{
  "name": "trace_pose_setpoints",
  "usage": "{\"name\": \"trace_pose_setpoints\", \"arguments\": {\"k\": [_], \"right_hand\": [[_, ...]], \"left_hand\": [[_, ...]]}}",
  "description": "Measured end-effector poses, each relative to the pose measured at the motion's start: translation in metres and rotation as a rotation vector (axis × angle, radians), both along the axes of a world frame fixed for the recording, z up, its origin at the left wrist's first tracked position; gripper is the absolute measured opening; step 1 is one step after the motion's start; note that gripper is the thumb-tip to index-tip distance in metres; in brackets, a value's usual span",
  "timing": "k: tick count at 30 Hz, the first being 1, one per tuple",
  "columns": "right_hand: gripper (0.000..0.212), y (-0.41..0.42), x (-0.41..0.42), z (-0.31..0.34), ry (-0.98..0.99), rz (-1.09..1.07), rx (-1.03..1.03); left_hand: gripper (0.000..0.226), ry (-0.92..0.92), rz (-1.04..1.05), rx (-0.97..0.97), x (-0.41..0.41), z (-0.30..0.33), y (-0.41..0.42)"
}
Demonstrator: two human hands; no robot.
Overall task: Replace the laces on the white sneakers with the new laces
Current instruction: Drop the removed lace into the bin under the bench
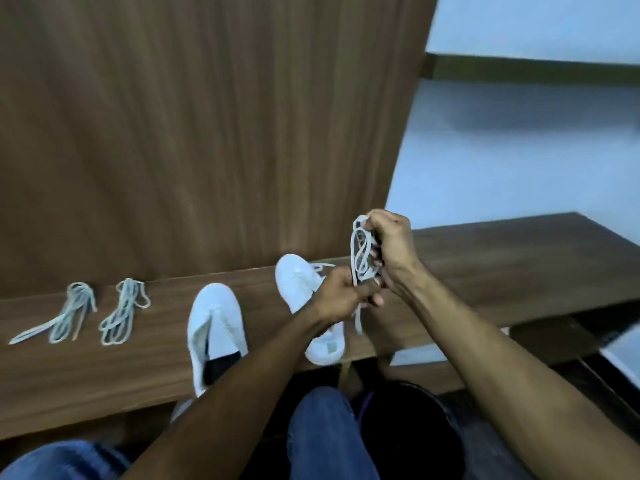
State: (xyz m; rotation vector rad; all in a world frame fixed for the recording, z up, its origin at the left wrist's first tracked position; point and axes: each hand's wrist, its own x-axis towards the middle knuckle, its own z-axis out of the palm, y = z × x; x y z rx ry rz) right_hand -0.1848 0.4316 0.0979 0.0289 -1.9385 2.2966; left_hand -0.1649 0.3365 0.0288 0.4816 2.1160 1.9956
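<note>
Currently both hands held a looped lace (360, 252) above the bench (485, 271): right grip (389, 242) clenched its top, left grip (341, 292) pinched its bottom.

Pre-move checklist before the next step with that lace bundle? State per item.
1. Lace bundle held in both hands: ok. The right hand grips its top and the left hand pinches its lower end.
2. Bundle off the bench: ok, with one loose tail hanging below the hands.
3. Left sneaker unlaced: ok, no lace visible on its open upper.
4. Right sneaker unlaced: cannot tell. The left hand covers most of it, and a bit of lace shows near its toe.
5. Two other lace bundles lying apart at the bench's left end: ok.
6. Whether the held lace is old or new: cannot tell.
</note>
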Motion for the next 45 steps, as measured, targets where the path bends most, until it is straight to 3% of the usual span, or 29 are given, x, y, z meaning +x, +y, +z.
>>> {"name": "trace_pose_setpoints", "arguments": {"k": [3,5,9,12,14,19,22,26,29,32,34,41,45], "right_hand": [[0.040,0.054,0.009,-0.021,-0.006,-0.246,0.161],[0.038,0.079,0.016,-0.046,-0.021,-0.274,0.283],[0.035,0.129,0.050,-0.115,-0.236,-0.158,0.511],[0.033,0.155,0.075,-0.168,-0.391,0.011,0.660],[0.037,0.164,0.088,-0.192,-0.428,0.099,0.723],[0.045,0.180,0.104,-0.232,-0.480,0.073,0.888],[0.041,0.190,0.100,-0.249,-0.534,0.069,0.897],[0.010,0.194,0.095,-0.261,-0.664,0.207,1.054],[0.036,0.197,0.090,-0.267,-0.705,0.258,1.115],[0.026,0.196,0.085,-0.261,-0.705,0.171,1.047],[0.016,0.189,0.079,-0.251,-0.640,0.112,0.950],[0.033,0.116,0.042,-0.184,-0.280,0.125,0.720],[0.020,0.063,0.018,-0.151,-0.073,0.154,0.786]], "left_hand": [[0.024,-0.159,-0.048,-0.017,0.005,-0.011,0.037],[0.025,-0.284,-0.037,0.004,0.006,-0.018,0.052],[0.026,-0.628,0.002,-0.021,0.018,-0.056,0.100],[0.025,-0.879,0.069,0.113,0.031,-0.090,0.124],[0.028,-0.973,0.125,0.177,0.039,-0.106,0.133],[0.033,-1.040,0.182,0.189,0.050,-0.135,0.158],[0.031,-1.032,0.176,0.091,0.051,-0.146,0.163],[0.003,-0.957,0.139,-0.159,0.039,-0.155,0.157],[0.007,-0.849,0.151,-0.230,0.022,-0.141,0.144],[0.010,-0.763,0.105,-0.214,0.010,-0.122,0.131],[0.010,-0.713,0.093,-0.169,0.001,-0.113,0.122],[0.017,-0.411,0.257,-0.086,-0.024,-0.062,0.063],[0.017,-0.060,0.364,-0.338,-0.023,-0.056,-0.007]]}}
